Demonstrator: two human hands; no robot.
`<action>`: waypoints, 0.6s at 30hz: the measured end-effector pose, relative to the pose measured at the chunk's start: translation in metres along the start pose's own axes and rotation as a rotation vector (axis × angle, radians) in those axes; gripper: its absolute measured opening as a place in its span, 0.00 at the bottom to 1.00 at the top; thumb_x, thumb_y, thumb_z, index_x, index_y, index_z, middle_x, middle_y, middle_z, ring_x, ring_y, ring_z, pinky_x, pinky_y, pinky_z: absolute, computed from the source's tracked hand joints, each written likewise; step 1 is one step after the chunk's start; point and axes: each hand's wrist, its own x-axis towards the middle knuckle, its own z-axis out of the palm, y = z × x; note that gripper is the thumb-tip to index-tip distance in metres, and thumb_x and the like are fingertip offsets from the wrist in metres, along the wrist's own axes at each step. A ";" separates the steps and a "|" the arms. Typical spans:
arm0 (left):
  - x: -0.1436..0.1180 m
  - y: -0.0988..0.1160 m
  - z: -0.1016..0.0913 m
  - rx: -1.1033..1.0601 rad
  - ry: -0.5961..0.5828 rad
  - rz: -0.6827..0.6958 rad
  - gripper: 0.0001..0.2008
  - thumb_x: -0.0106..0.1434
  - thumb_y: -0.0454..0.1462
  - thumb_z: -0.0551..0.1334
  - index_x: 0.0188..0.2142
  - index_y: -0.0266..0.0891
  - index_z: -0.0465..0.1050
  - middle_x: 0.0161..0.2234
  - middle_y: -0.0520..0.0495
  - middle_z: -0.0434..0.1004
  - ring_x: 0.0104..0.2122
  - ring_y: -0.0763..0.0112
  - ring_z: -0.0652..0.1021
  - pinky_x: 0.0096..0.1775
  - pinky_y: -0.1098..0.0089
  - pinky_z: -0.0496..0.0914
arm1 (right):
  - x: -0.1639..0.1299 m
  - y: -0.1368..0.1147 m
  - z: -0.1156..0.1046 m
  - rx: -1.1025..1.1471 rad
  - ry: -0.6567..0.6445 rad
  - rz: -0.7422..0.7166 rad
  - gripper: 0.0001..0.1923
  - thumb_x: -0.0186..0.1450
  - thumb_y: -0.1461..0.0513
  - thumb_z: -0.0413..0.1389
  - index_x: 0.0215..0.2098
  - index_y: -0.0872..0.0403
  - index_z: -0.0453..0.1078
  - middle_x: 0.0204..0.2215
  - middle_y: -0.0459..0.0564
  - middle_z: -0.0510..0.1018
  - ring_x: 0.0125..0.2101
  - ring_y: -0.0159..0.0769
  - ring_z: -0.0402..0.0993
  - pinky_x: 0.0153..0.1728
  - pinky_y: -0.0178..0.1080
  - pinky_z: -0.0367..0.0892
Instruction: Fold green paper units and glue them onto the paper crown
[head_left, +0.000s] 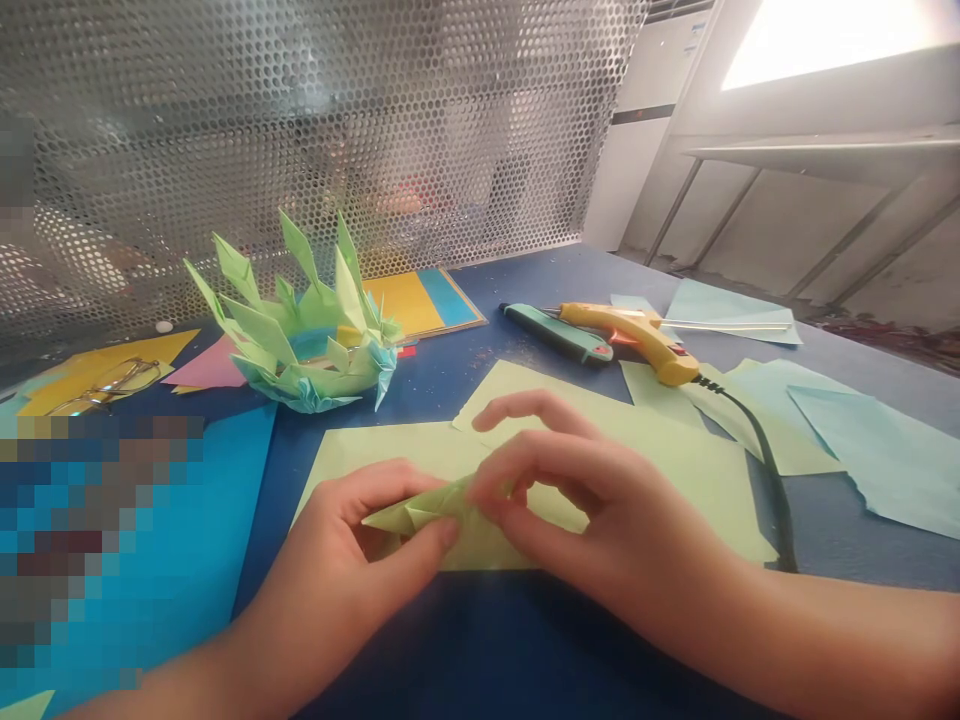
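A small piece of folded light green paper is held between my two hands, its pointed end toward the left. My left hand grips it from the left, thumb along the near side and fingers behind. The thumb and index finger of my right hand pinch its right end, while another finger arches above. Beneath both hands lie flat light green sheets. Beyond my left hand stands a crown-like ring of folded green and blue paper with pointed pieces sticking up.
A yellow hot glue gun lies beside a green-handled utility knife, its black cord running toward me. Pale blue sheets lie right, a blue sheet left. Glasses rest on yellow paper. A perforated metal panel stands behind.
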 end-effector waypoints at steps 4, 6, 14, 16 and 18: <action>-0.001 0.001 0.000 -0.071 -0.045 0.001 0.08 0.65 0.38 0.65 0.37 0.51 0.85 0.29 0.55 0.79 0.34 0.70 0.78 0.36 0.78 0.72 | -0.001 -0.002 0.000 -0.017 -0.004 0.002 0.07 0.60 0.70 0.62 0.32 0.52 0.79 0.41 0.47 0.73 0.26 0.23 0.73 0.37 0.31 0.75; -0.001 0.000 0.000 -0.127 -0.056 -0.027 0.08 0.65 0.39 0.65 0.39 0.53 0.85 0.27 0.57 0.79 0.30 0.73 0.78 0.35 0.78 0.73 | -0.002 -0.003 0.001 -0.028 0.014 -0.015 0.07 0.60 0.70 0.62 0.31 0.53 0.79 0.38 0.47 0.73 0.25 0.22 0.73 0.37 0.31 0.75; -0.005 0.005 0.005 -0.071 0.050 -0.165 0.03 0.56 0.38 0.71 0.27 0.47 0.86 0.21 0.56 0.81 0.23 0.74 0.77 0.26 0.80 0.70 | -0.002 -0.001 0.000 -0.069 0.030 -0.035 0.08 0.57 0.72 0.65 0.31 0.53 0.80 0.40 0.46 0.73 0.23 0.21 0.73 0.32 0.29 0.75; -0.005 0.007 0.006 -0.034 0.079 -0.150 0.05 0.54 0.38 0.72 0.23 0.45 0.84 0.20 0.55 0.80 0.22 0.73 0.76 0.24 0.79 0.70 | -0.004 0.003 0.001 -0.077 0.022 -0.076 0.09 0.58 0.72 0.65 0.30 0.51 0.79 0.42 0.47 0.72 0.24 0.22 0.74 0.34 0.31 0.76; -0.004 0.009 0.007 -0.027 0.081 -0.131 0.05 0.54 0.36 0.71 0.22 0.44 0.84 0.19 0.56 0.81 0.22 0.73 0.76 0.25 0.79 0.70 | -0.006 0.005 0.001 -0.062 0.016 -0.137 0.10 0.59 0.72 0.63 0.30 0.50 0.78 0.44 0.47 0.71 0.25 0.23 0.75 0.36 0.33 0.76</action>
